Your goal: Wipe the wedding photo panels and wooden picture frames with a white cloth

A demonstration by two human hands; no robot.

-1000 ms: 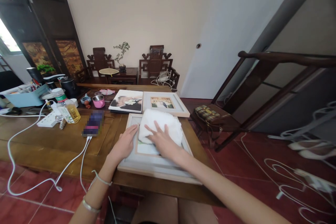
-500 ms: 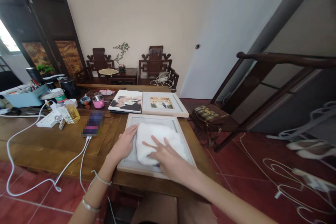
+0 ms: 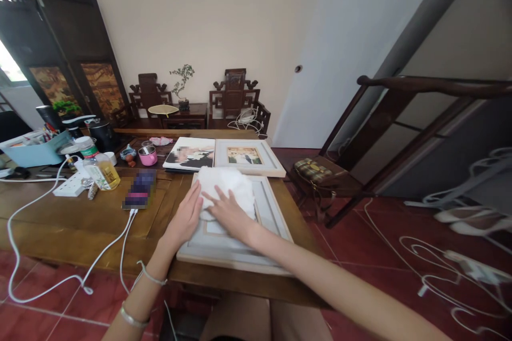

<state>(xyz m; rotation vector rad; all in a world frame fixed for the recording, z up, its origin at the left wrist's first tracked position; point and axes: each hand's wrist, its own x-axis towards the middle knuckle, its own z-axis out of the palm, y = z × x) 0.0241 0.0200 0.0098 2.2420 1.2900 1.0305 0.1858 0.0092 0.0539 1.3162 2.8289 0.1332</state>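
Observation:
A light wooden picture frame (image 3: 267, 213) lies flat on the near edge of the wooden table (image 3: 80, 224). On its upper left part sits a fluffy white cloth (image 3: 228, 184). My right hand (image 3: 228, 212) presses flat on the cloth, fingers spread. My left hand (image 3: 184, 218) lies open on the frame's left edge, fingertips touching the cloth.
Behind the frame lie a second framed photo (image 3: 245, 157) and an unframed print (image 3: 189, 153). A phone (image 3: 139, 189) with a white cable, a power strip (image 3: 70, 185), bottles, a pink pot (image 3: 148, 155) and a blue bin (image 3: 32, 146) crowd the left. A dark chair (image 3: 332, 176) stands right.
My right hand has slid the white cloth from the frame's middle up to its upper left corner. The left hand stays on the frame's left edge.

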